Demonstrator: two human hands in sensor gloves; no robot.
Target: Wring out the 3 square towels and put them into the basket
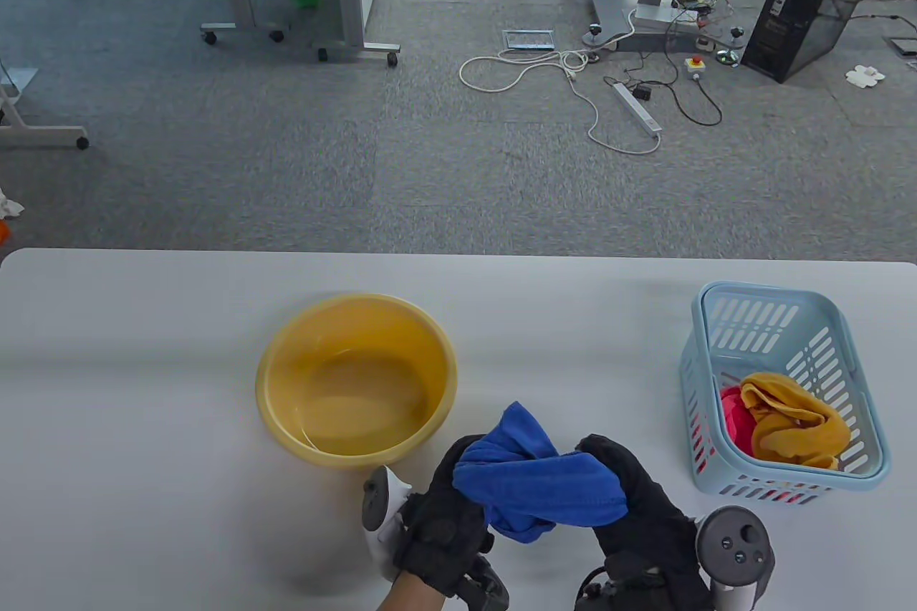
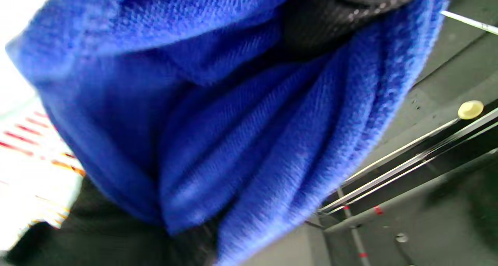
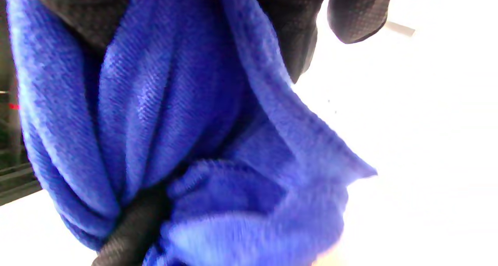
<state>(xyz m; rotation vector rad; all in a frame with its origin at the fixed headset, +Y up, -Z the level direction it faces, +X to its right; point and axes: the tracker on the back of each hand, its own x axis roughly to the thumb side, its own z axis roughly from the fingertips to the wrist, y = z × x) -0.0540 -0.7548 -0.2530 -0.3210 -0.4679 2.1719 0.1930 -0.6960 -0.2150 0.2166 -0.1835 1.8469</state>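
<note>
A blue towel is bunched and twisted between both hands, above the table's front edge and just right of the yellow basin. My left hand grips its left end and my right hand grips its right end. Both wrist views are filled by the blue towel, with black gloved fingers curled round it. The light blue basket at the right holds an orange towel lying on a pink-red towel.
The yellow basin holds a little water and stands left of centre. The white table runs wide on both sides. Beyond its far edge lie grey carpet, cables, a power strip and a black computer case.
</note>
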